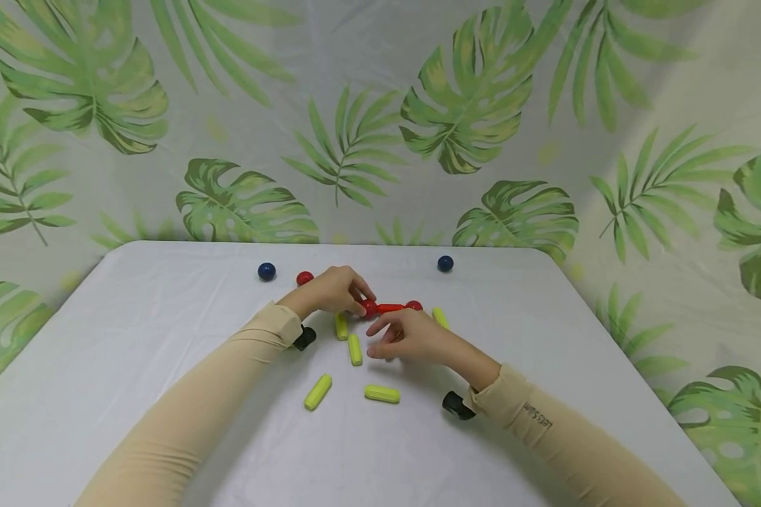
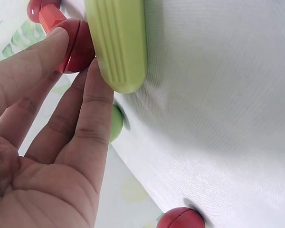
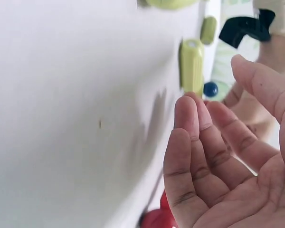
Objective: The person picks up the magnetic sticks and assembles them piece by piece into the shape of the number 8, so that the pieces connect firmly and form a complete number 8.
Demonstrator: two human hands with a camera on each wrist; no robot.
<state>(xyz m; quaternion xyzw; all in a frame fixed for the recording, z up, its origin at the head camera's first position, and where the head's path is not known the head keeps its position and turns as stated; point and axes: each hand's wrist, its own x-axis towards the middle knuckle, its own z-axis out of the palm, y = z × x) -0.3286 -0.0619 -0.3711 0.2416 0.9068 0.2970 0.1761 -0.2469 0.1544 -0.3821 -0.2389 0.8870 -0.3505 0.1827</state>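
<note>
My left hand (image 1: 335, 289) pinches a glossy red ball (image 1: 369, 308) between thumb and fingers. From that ball a short red stick (image 1: 390, 308) runs to a second red ball (image 1: 413, 305). The left wrist view shows the thumb on the held ball (image 2: 80, 47), beside a ridged yellow-green stick (image 2: 118, 45). My right hand (image 1: 415, 336) hovers just nearer than the red piece, fingers loosely bent and thumb apart, holding nothing. Its fingertips are near a yellow-green stick (image 1: 355, 350). In the right wrist view the palm (image 3: 242, 204) is bare.
More yellow-green sticks lie around: one at front left (image 1: 318, 392), one at front (image 1: 382, 393), one right of the red piece (image 1: 440, 317). Toward the back are two blue balls (image 1: 267, 272) and a loose red ball (image 1: 304, 278). A green ball (image 2: 116, 123) shows partly behind the left fingers.
</note>
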